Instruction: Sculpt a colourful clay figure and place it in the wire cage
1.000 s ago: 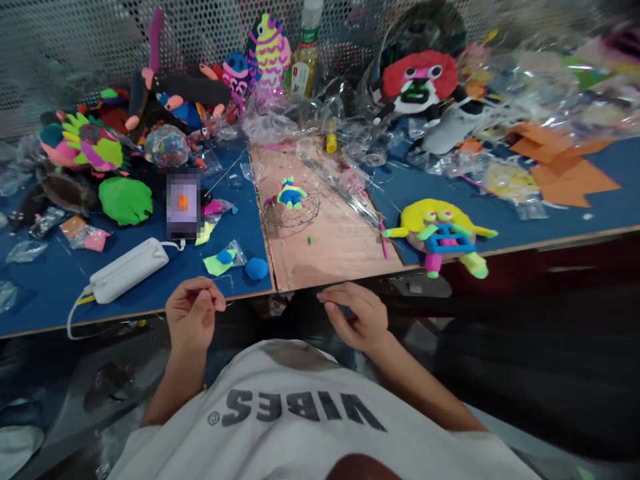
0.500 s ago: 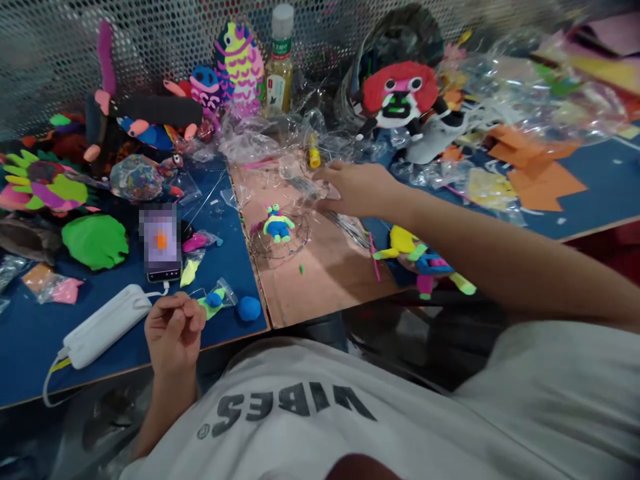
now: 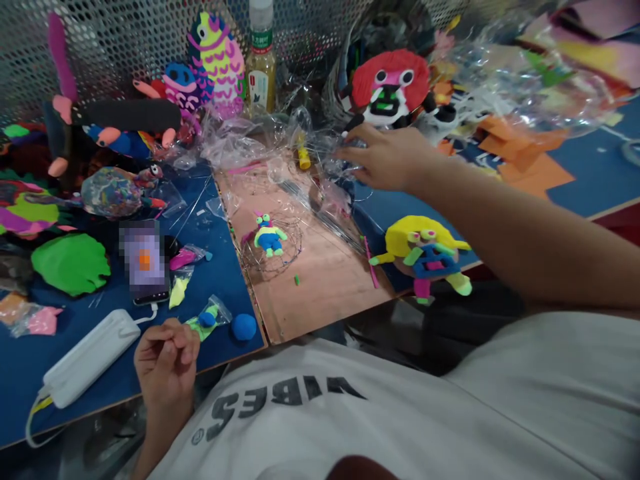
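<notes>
My left hand [image 3: 167, 360] is closed in a pinch at the table's front edge; whatever it holds, if anything, is too small to make out. Close to it lie a small bag of green and blue clay [image 3: 209, 319] and a blue clay ball [image 3: 244, 327]. My right hand [image 3: 383, 157] reaches over crumpled clear plastic [image 3: 333, 163], fingers bent and apart, with nothing visible in them. Behind it sits a red-topped clay figure [image 3: 393, 83]. A small blue and yellow clay figure [image 3: 269, 237] stands inside a wire ring [image 3: 297, 250] on the brown board [image 3: 320, 293].
Thin metal wires [image 3: 325, 217] lie across the board. A yellow clay figure [image 3: 425, 250] rests at the right front edge. To the left are a phone [image 3: 144, 263], a white power bank [image 3: 93, 357] and a green clay piece [image 3: 71, 263]. A bottle [image 3: 261, 67] stands behind.
My right hand has moved right and away from the wires toward the red-topped figure, its fingers spreading. My left hand keeps its pinch. The view has shifted slightly.
</notes>
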Tool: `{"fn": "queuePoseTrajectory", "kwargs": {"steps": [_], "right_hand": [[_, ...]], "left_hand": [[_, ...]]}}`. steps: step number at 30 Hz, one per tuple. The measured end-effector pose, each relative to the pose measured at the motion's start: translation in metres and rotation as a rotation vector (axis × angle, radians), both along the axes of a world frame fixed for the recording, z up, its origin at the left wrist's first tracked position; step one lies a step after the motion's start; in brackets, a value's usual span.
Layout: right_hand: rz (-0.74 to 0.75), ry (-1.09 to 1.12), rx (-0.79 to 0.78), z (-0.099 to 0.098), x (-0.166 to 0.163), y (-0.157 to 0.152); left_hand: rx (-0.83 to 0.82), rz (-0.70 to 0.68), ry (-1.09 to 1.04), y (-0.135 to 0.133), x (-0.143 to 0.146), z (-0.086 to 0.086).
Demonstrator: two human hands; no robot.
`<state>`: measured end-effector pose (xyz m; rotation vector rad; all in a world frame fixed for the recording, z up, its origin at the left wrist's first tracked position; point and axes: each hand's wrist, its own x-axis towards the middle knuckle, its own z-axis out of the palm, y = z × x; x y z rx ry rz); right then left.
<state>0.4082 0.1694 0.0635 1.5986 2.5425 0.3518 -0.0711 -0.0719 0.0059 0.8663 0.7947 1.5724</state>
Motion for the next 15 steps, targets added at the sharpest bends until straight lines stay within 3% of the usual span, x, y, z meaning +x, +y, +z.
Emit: {"fn": "queuePoseTrajectory", "kwargs": {"steps": [4,9,15], "right_hand": [[0.012,-0.056,0.023,-0.001,-0.009,0.017],[-0.010,0.011,0.082,0.015,-0.006,0.039],[-0.064,0.140,0.031,0.030,0.005,0.045]], "left_hand": [[0.012,0.036,0.006,0.001,0.001,-0.001],[-0.031,0.092,0.014,0.003,0.003,0.000],[-0.049,0.133,0.033,0.004,0.002,-0.001]]}}
